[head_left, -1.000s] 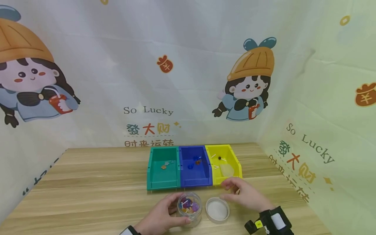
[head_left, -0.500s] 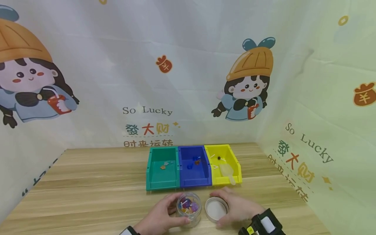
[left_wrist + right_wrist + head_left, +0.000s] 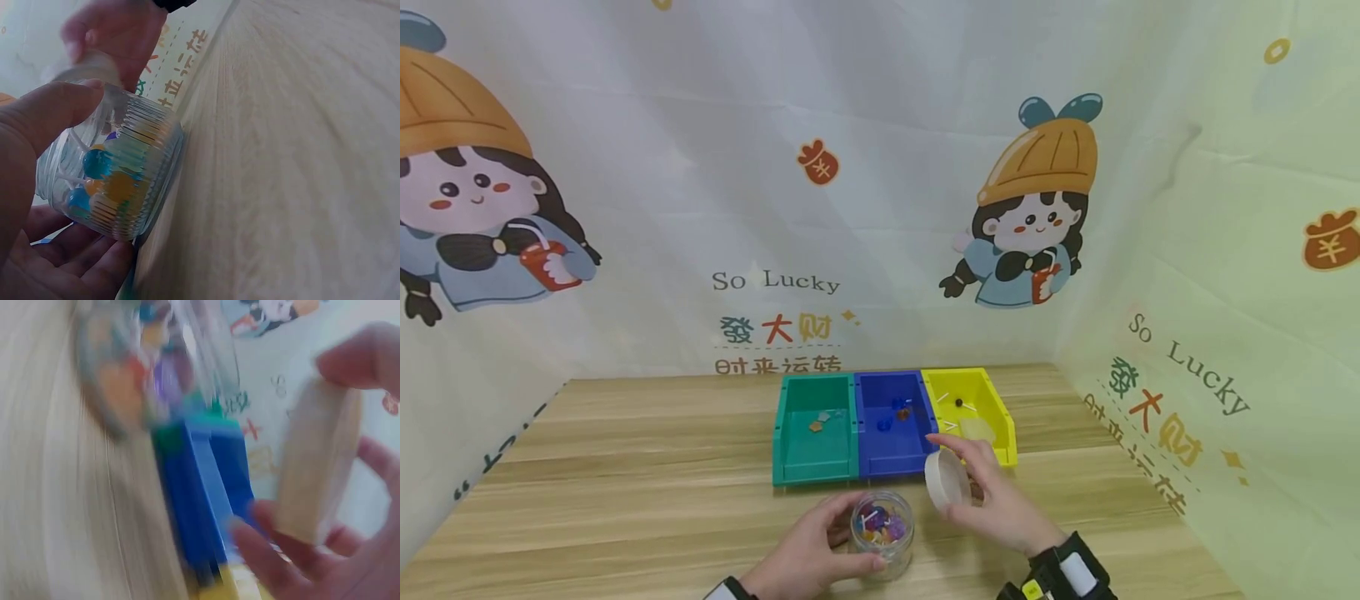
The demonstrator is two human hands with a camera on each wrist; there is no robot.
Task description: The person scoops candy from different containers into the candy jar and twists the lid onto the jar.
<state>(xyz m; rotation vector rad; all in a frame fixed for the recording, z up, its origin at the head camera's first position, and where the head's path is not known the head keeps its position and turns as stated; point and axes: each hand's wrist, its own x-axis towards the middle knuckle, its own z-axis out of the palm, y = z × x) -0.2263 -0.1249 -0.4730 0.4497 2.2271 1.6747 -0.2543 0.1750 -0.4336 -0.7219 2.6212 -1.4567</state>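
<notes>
A clear ribbed jar (image 3: 883, 533), full of colourful beads and short white sticks, stands upright and uncovered on the table. My left hand (image 3: 812, 546) grips it round the side, thumb in front; in the left wrist view the jar (image 3: 119, 169) shows blue and orange beads through its wall. Just to the right, my right hand (image 3: 1003, 504) holds a whitish round lid (image 3: 947, 481) by its edge, tilted and lifted off the table. The right wrist view shows the lid (image 3: 319, 462) between thumb and fingers, somewhat blurred.
Behind the hands stand three joined bins: green (image 3: 816, 462), blue (image 3: 898, 458) and yellow (image 3: 1003, 425). Small pieces lie in each. A pale translucent scoop (image 3: 976, 429) lies in the yellow bin, partly behind the right hand. A printed cloth (image 3: 887, 225) hangs at the back.
My right hand moved from beside the yellow bin down to the lid, took hold of it, then raised and tilted it. The left hand and jar stay in place.
</notes>
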